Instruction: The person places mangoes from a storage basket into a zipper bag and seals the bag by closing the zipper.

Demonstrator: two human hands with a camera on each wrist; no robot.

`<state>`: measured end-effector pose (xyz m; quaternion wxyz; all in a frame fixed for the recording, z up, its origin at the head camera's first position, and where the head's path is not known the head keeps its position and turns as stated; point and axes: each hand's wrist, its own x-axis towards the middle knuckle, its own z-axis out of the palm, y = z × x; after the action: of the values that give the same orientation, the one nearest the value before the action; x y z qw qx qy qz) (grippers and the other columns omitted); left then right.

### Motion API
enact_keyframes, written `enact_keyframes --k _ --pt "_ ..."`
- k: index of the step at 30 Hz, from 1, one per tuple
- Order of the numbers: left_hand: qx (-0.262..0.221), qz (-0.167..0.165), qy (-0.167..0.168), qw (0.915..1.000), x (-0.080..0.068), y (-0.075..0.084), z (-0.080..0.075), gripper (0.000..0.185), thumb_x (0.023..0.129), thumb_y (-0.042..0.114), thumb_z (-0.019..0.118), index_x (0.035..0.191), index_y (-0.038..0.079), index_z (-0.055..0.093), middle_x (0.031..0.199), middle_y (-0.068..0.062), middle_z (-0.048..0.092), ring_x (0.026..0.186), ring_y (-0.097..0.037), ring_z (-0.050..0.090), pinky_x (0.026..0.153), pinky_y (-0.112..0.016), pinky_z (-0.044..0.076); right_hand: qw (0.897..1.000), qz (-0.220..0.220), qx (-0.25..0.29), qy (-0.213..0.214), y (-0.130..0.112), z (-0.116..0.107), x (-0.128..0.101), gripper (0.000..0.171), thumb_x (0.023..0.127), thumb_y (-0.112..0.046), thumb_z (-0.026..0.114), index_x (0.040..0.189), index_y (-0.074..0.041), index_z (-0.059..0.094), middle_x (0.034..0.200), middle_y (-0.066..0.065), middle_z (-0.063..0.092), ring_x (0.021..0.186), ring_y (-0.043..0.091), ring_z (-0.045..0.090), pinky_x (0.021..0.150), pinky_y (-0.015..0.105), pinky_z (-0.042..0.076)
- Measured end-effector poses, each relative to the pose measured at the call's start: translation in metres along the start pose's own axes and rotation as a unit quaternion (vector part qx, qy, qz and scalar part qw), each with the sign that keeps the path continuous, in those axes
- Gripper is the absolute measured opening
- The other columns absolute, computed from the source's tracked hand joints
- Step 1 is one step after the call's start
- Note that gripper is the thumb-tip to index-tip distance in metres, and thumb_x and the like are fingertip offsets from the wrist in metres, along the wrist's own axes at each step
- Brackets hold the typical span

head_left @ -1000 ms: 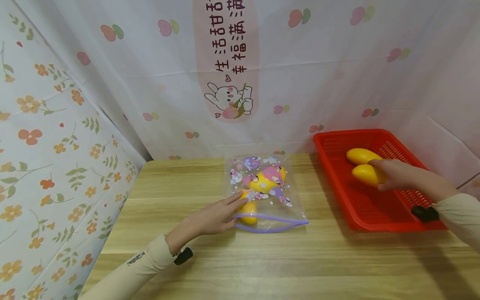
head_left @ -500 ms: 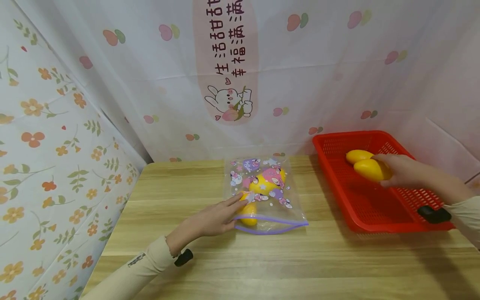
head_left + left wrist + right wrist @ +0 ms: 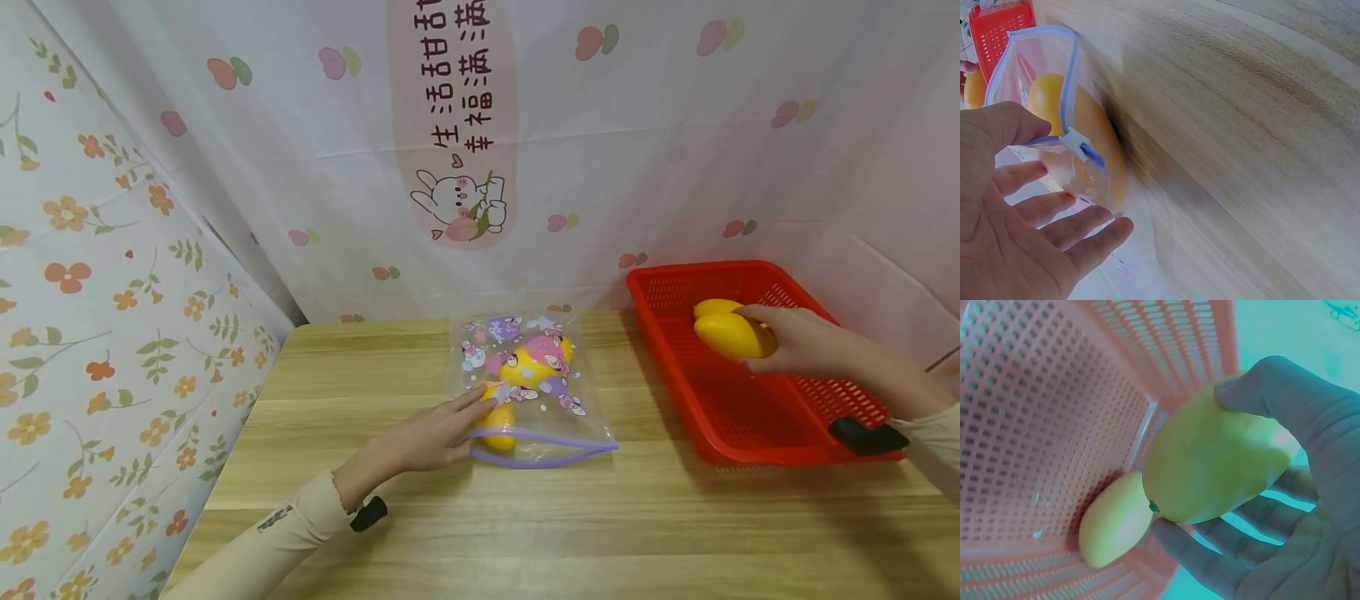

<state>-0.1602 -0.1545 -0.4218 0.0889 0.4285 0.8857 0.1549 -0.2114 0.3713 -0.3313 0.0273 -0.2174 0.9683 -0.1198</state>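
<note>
My right hand [image 3: 806, 342] grips a yellow mango [image 3: 729, 335] above the red basket [image 3: 686, 400], thumb on one side and fingers on the other. In the right wrist view, a second mango [image 3: 1116, 520] lies in the basket below it. My left hand [image 3: 427, 429] holds the left edge of a clear printed zip bag [image 3: 558, 425] near its mouth; its fingers lie over one bagged mango [image 3: 498, 421]. Another mango [image 3: 528, 371] sits deeper in the bag. The left wrist view shows the thumb at the parted rim, beside the white slider [image 3: 1075, 142].
The bag lies flat on a wooden table [image 3: 450, 533], its purple-edged mouth toward me. The basket stands at the right, near the back curtain [image 3: 600, 167]. A flower-patterned cloth [image 3: 112, 333] hangs along the left side.
My right hand has turned and shifted slightly with the mango, still over the basket. The left hand and the bag have stayed in place.
</note>
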Motion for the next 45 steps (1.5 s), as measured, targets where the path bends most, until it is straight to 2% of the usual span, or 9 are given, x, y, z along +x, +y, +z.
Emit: enact_keyframes --k 9,16,24,30,38,40,42,45 --pt "-0.005 -0.005 -0.003 1.0000 0.000 0.001 -0.001 0.064 0.101 0.014 0.062 0.157 0.003 0.034 0.164 -0.021 0.020 0.135 -0.039 0.047 0.101 -0.045 0.049 0.999 0.007 0.039 0.004 -0.012 0.001 -0.002 0.075 0.080 -0.021 0.088 0.135 0.013 0.051 0.112 0.016 0.067 0.094 0.027 0.064 0.070 0.029 0.056" --pt "-0.006 -0.008 -0.002 0.9999 -0.001 0.000 0.000 0.064 0.101 0.014 0.062 0.157 0.004 0.034 0.164 -0.021 0.020 0.135 -0.038 0.047 0.101 -0.044 0.050 0.996 0.013 0.084 0.024 -0.021 0.005 -0.005 0.076 0.082 -0.021 0.086 0.137 0.014 0.048 0.118 0.026 0.064 0.103 0.041 0.063 0.067 0.026 0.056" --pt "-0.003 -0.009 0.000 1.0000 0.000 -0.003 0.002 0.064 0.101 0.015 0.062 0.157 0.005 0.034 0.165 -0.020 0.020 0.135 -0.038 0.047 0.101 -0.045 0.049 0.989 0.018 0.141 0.043 -0.033 0.010 -0.005 0.074 0.085 -0.019 0.084 0.140 0.014 0.047 0.121 0.031 0.062 0.106 0.052 0.063 0.067 0.024 0.056" --pt "-0.006 -0.011 -0.002 0.9999 0.000 -0.002 0.001 0.064 0.101 0.015 0.062 0.158 0.007 0.033 0.166 -0.018 0.019 0.137 -0.036 0.046 0.101 -0.044 0.049 0.985 0.030 0.164 0.045 -0.045 0.010 -0.005 0.073 0.088 -0.023 0.081 0.142 0.012 0.045 0.124 0.032 0.060 0.109 0.054 0.061 0.068 0.024 0.056" --pt "-0.004 -0.012 -0.002 0.9999 -0.001 -0.003 0.001 0.064 0.101 0.014 0.061 0.158 0.006 0.033 0.166 -0.018 0.018 0.133 -0.036 0.050 0.089 -0.038 0.055 0.982 0.026 0.182 0.049 -0.065 0.012 -0.005 0.071 0.090 -0.024 0.080 0.143 0.009 0.046 0.124 0.026 0.062 0.110 0.047 0.062 0.074 0.018 0.053" --pt "-0.004 -0.008 -0.001 1.0000 -0.001 -0.002 0.001 0.064 0.101 0.014 0.061 0.158 0.005 0.033 0.166 -0.019 0.018 0.133 -0.037 0.050 0.091 -0.039 0.055 0.980 0.031 0.190 0.044 -0.070 0.013 -0.006 0.073 0.090 -0.025 0.080 0.144 0.010 0.044 0.124 0.027 0.062 0.111 0.046 0.061 0.075 0.018 0.052" --pt "-0.005 -0.006 -0.001 1.0000 -0.001 -0.001 0.001 0.064 0.101 0.014 0.062 0.157 0.004 0.033 0.165 -0.020 0.019 0.133 -0.038 0.049 0.093 -0.042 0.054 0.980 0.037 0.193 0.035 -0.075 0.014 -0.006 0.076 0.091 -0.027 0.079 0.145 0.011 0.042 0.127 0.028 0.060 0.113 0.047 0.061 0.077 0.019 0.053" --pt "-0.008 -0.006 -0.001 0.9999 -0.001 -0.001 0.000 0.064 0.101 0.014 0.062 0.157 0.004 0.033 0.165 -0.020 0.019 0.136 -0.038 0.047 0.098 -0.046 0.051 0.980 0.041 0.194 0.026 -0.081 0.015 -0.006 0.079 0.091 -0.030 0.079 0.146 0.012 0.040 0.130 0.030 0.058 0.116 0.048 0.059 0.082 0.032 0.058"
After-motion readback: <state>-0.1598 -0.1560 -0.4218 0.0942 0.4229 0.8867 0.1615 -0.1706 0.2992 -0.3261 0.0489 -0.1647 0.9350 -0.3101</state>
